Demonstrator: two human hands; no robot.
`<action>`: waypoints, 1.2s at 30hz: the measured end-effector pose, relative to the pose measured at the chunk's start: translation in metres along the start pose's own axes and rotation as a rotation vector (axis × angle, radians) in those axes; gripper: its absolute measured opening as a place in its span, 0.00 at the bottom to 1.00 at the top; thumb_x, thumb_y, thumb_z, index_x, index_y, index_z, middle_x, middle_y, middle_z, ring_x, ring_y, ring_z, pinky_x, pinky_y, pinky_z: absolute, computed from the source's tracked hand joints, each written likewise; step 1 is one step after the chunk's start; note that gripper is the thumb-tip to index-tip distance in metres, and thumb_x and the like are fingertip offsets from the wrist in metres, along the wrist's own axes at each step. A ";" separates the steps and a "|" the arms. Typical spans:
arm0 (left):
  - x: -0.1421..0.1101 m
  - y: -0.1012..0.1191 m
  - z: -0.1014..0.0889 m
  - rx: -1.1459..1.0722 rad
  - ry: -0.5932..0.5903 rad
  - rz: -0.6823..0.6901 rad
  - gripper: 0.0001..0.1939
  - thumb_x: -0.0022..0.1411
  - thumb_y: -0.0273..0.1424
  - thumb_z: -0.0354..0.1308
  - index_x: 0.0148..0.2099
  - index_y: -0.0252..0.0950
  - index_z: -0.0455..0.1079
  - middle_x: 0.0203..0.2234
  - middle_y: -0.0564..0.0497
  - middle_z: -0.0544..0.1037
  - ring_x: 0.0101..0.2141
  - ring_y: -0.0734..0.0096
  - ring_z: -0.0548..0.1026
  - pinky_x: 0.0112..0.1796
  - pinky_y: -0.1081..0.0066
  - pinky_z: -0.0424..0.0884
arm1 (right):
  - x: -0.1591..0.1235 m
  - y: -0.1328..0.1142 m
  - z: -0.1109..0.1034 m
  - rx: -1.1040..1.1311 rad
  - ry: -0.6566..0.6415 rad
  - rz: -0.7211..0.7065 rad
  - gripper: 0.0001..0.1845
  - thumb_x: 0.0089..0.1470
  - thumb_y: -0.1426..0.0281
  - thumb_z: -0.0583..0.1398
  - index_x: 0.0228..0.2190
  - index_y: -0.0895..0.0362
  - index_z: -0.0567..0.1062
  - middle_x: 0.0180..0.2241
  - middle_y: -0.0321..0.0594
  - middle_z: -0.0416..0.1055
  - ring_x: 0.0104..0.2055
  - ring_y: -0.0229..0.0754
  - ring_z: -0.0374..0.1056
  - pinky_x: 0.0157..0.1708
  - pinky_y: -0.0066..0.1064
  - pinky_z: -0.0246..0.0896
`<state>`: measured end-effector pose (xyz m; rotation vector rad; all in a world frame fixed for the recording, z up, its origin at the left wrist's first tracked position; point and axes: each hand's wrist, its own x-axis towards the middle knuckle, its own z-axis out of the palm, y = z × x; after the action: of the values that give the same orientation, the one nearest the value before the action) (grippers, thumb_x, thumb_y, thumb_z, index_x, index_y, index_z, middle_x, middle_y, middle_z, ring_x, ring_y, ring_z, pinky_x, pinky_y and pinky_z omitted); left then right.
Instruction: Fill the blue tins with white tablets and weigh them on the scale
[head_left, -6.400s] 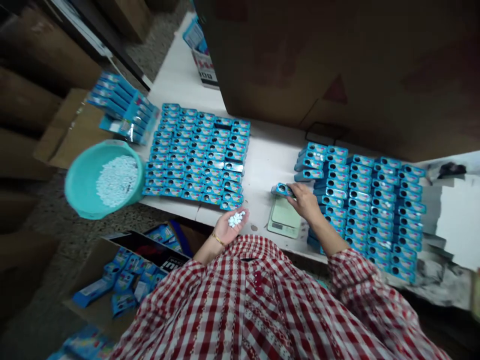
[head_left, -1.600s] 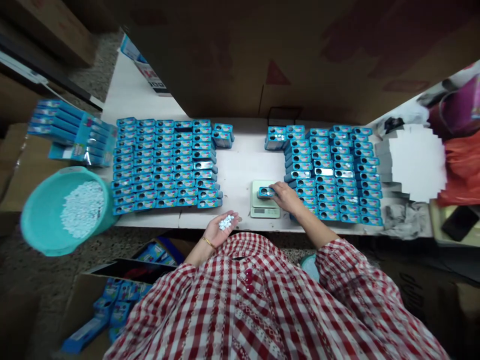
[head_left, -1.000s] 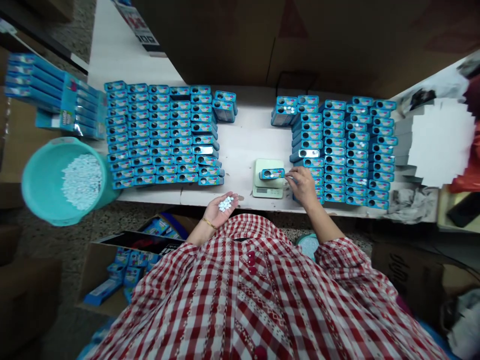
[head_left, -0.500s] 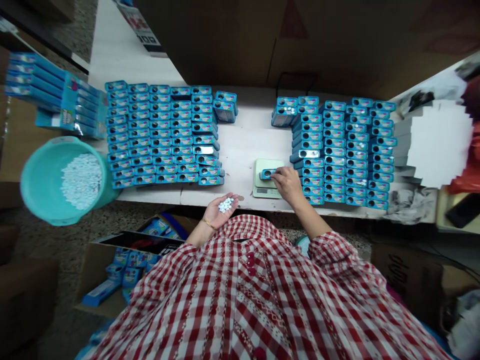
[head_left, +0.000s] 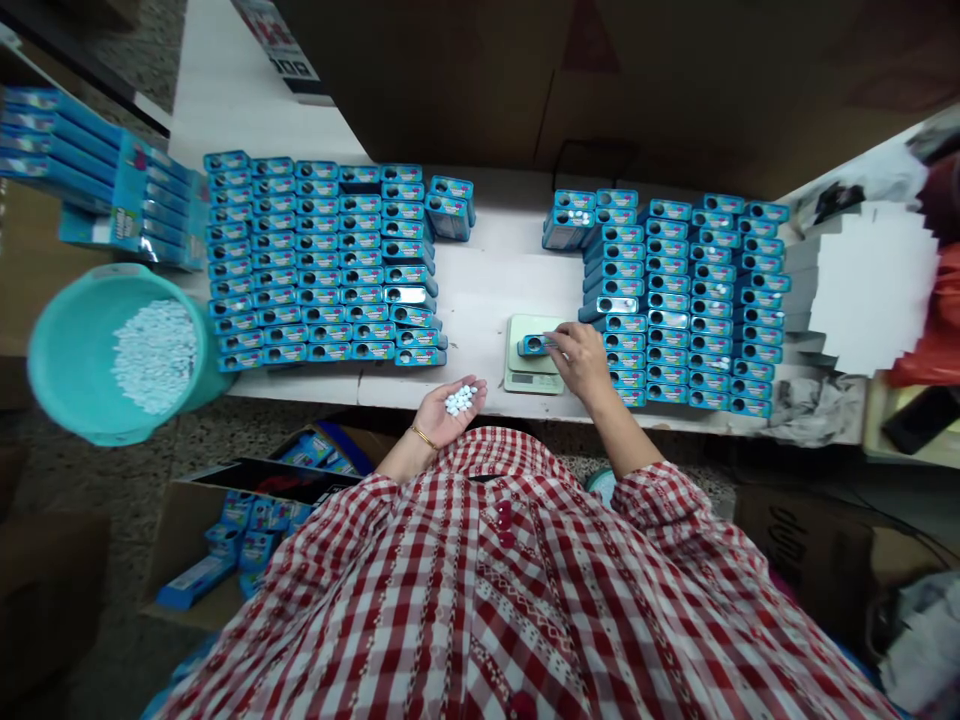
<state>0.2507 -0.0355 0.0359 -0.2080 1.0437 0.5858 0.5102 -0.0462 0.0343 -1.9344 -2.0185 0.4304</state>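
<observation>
My left hand (head_left: 448,410) is cupped palm up at the table's near edge, with a small heap of white tablets (head_left: 459,398) lying in it. My right hand (head_left: 574,356) reaches over a small pale-green scale (head_left: 519,372), its fingers pinched on a little blue tin (head_left: 531,346) that lies on the scale. A block of blue tins (head_left: 322,260) in rows covers the table to the left. A second block of blue tins (head_left: 690,300) lies to the right, close by my right hand.
A teal basin (head_left: 67,350) of white tablets stands at the left off the table. Stacked blue packs (head_left: 105,180) lie behind it. An open carton of blue packs (head_left: 240,530) sits on the floor. Brown cartons (head_left: 600,90) stand behind the table; white sheets (head_left: 870,290) lie at right.
My right hand went from beside the tin on the scale to over it and pinched on it. My left hand with the tablets has stayed almost still.
</observation>
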 end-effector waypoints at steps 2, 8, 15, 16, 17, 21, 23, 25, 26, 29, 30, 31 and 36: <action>0.001 0.000 -0.001 -0.010 -0.012 0.003 0.13 0.57 0.23 0.47 0.42 0.28 0.70 0.32 0.42 0.77 0.35 0.67 0.76 0.37 0.68 0.72 | -0.004 0.014 0.003 0.088 -0.001 0.011 0.23 0.52 0.65 0.56 0.51 0.54 0.64 0.50 0.45 0.62 0.52 0.48 0.56 0.48 0.40 0.53; 0.020 0.004 0.007 -0.077 -0.052 0.044 0.11 0.58 0.25 0.47 0.37 0.27 0.70 0.31 0.41 0.77 0.36 0.65 0.76 0.38 0.68 0.72 | -0.003 0.035 0.036 0.297 -0.063 0.177 0.25 0.48 0.67 0.57 0.49 0.59 0.62 0.44 0.44 0.67 0.41 0.44 0.65 0.40 0.36 0.61; 0.062 0.011 0.027 -0.141 -0.076 0.089 0.12 0.59 0.26 0.47 0.36 0.26 0.71 0.23 0.45 0.75 0.27 0.69 0.74 0.34 0.69 0.70 | 0.006 -0.049 0.014 -0.090 0.024 -0.393 0.20 0.53 0.71 0.54 0.49 0.55 0.66 0.44 0.46 0.66 0.46 0.47 0.59 0.47 0.40 0.52; 0.066 0.011 0.030 -0.147 -0.080 0.081 0.12 0.59 0.27 0.47 0.35 0.27 0.71 0.21 0.46 0.75 0.25 0.71 0.73 0.33 0.70 0.69 | 0.007 -0.061 0.010 -0.177 0.026 -0.466 0.19 0.54 0.72 0.53 0.49 0.54 0.66 0.44 0.46 0.66 0.46 0.47 0.58 0.47 0.40 0.50; 0.068 0.010 0.033 -0.153 -0.087 0.065 0.11 0.59 0.27 0.47 0.35 0.27 0.71 0.20 0.47 0.74 0.24 0.72 0.72 0.32 0.72 0.69 | 0.008 -0.072 0.006 -0.247 0.026 -0.532 0.19 0.55 0.73 0.52 0.49 0.54 0.66 0.44 0.46 0.67 0.46 0.46 0.57 0.47 0.40 0.49; 0.069 0.008 0.042 -0.146 -0.122 -0.022 0.10 0.58 0.28 0.49 0.31 0.29 0.70 0.19 0.49 0.73 0.20 0.76 0.70 0.26 0.76 0.65 | 0.014 -0.095 0.002 -0.399 0.013 -0.689 0.18 0.57 0.75 0.50 0.48 0.56 0.67 0.42 0.46 0.67 0.45 0.45 0.56 0.45 0.38 0.46; 0.069 0.008 0.043 -0.145 -0.131 -0.026 0.10 0.58 0.28 0.49 0.29 0.30 0.69 0.18 0.50 0.73 0.20 0.76 0.70 0.25 0.77 0.64 | 0.014 -0.096 0.001 -0.429 0.004 -0.714 0.18 0.57 0.75 0.49 0.48 0.56 0.68 0.43 0.45 0.67 0.45 0.45 0.56 0.45 0.38 0.45; 0.070 0.008 0.043 -0.157 -0.126 -0.007 0.10 0.58 0.27 0.49 0.29 0.30 0.69 0.18 0.50 0.72 0.20 0.76 0.70 0.25 0.77 0.64 | 0.013 -0.092 0.000 -0.447 0.015 -0.721 0.18 0.57 0.75 0.49 0.48 0.56 0.68 0.43 0.45 0.67 0.45 0.45 0.55 0.45 0.38 0.45; 0.072 0.008 0.042 -0.162 -0.123 0.003 0.10 0.58 0.27 0.49 0.29 0.30 0.69 0.18 0.50 0.72 0.21 0.76 0.70 0.26 0.76 0.64 | 0.012 -0.090 -0.001 -0.453 0.026 -0.712 0.18 0.57 0.75 0.50 0.48 0.56 0.68 0.43 0.45 0.67 0.46 0.45 0.55 0.45 0.38 0.44; 0.077 0.008 0.041 -0.156 -0.122 0.011 0.09 0.57 0.26 0.49 0.30 0.30 0.70 0.19 0.49 0.73 0.21 0.74 0.70 0.26 0.74 0.65 | 0.009 -0.085 -0.003 -0.457 0.042 -0.672 0.18 0.57 0.74 0.50 0.49 0.54 0.67 0.42 0.44 0.67 0.46 0.46 0.55 0.44 0.38 0.44; 0.078 0.007 0.042 -0.150 -0.123 0.008 0.09 0.57 0.26 0.49 0.30 0.30 0.70 0.19 0.48 0.73 0.21 0.73 0.70 0.26 0.74 0.65 | 0.008 -0.084 -0.004 -0.457 0.031 -0.656 0.19 0.57 0.74 0.50 0.49 0.54 0.67 0.42 0.45 0.67 0.46 0.46 0.55 0.44 0.38 0.45; 0.078 0.006 0.043 -0.146 -0.128 0.005 0.09 0.57 0.26 0.49 0.30 0.30 0.70 0.19 0.48 0.73 0.21 0.73 0.70 0.26 0.74 0.65 | 0.007 -0.084 -0.004 -0.462 0.017 -0.639 0.19 0.57 0.74 0.50 0.50 0.53 0.67 0.42 0.45 0.67 0.46 0.46 0.55 0.44 0.38 0.45; 0.078 0.001 0.051 -0.126 -0.174 -0.026 0.10 0.57 0.25 0.49 0.27 0.30 0.69 0.17 0.50 0.72 0.19 0.76 0.68 0.24 0.76 0.63 | 0.004 -0.082 -0.002 -0.491 -0.003 -0.583 0.20 0.57 0.73 0.50 0.51 0.51 0.65 0.43 0.44 0.67 0.46 0.46 0.55 0.44 0.38 0.45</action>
<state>0.3173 0.0151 -0.0057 -0.2759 0.8359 0.6350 0.4371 -0.0458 0.0707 -1.4343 -2.7309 -0.2243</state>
